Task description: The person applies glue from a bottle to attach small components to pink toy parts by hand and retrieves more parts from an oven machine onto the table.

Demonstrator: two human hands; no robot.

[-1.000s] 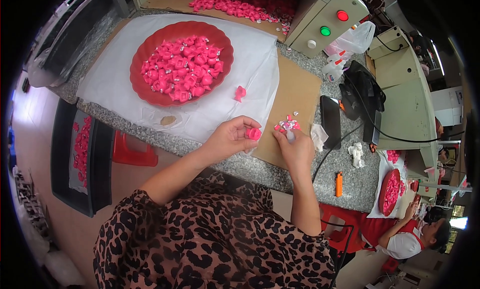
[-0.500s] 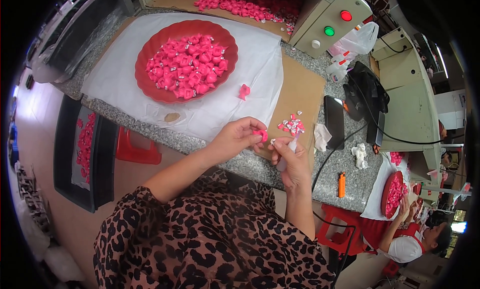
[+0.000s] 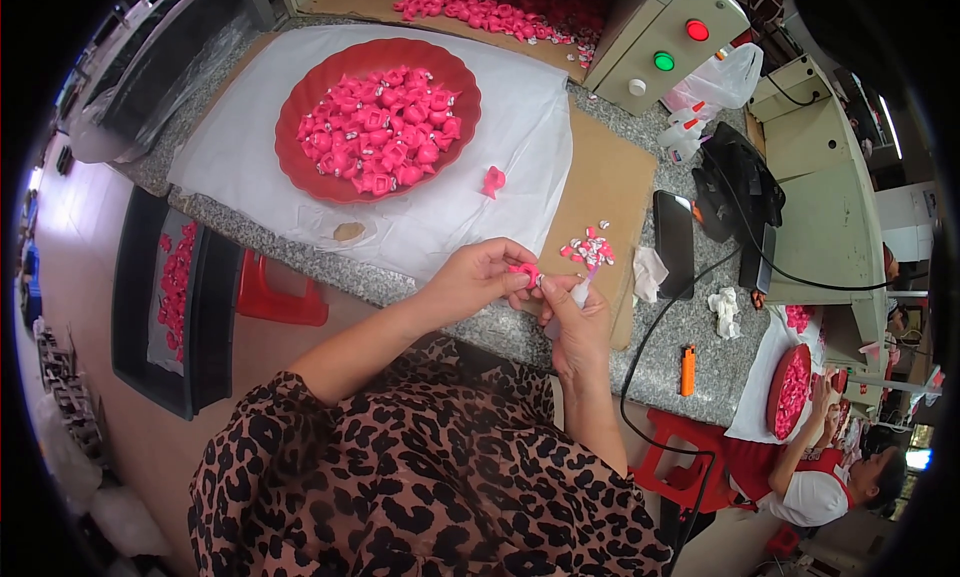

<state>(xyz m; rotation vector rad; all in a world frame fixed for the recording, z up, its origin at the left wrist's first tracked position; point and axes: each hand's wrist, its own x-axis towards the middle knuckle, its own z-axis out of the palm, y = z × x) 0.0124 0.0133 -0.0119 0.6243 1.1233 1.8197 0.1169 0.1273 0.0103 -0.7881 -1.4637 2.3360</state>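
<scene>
My left hand pinches a small pink moulded plastic piece between thumb and fingertips. My right hand is curled round a slim whitish glue bottle, its thin nozzle pointing away from me. The thumb and forefinger of that hand press a tiny white part against the pink piece; the fingertips partly hide it. Just beyond my right hand, a small pile of pink and white bits lies on brown cardboard. One loose pink piece sits on the white sheet.
A red scalloped dish heaped with pink pieces stands at far left. Rightward lie a black phone, crumpled tissues, an orange lighter and a cable. A co-worker sits at right. A dark bin stands lower left.
My right hand has moved slightly left, bringing the tiny white part from a small gap away into contact with the pink piece. My left hand stays nearly in place.
</scene>
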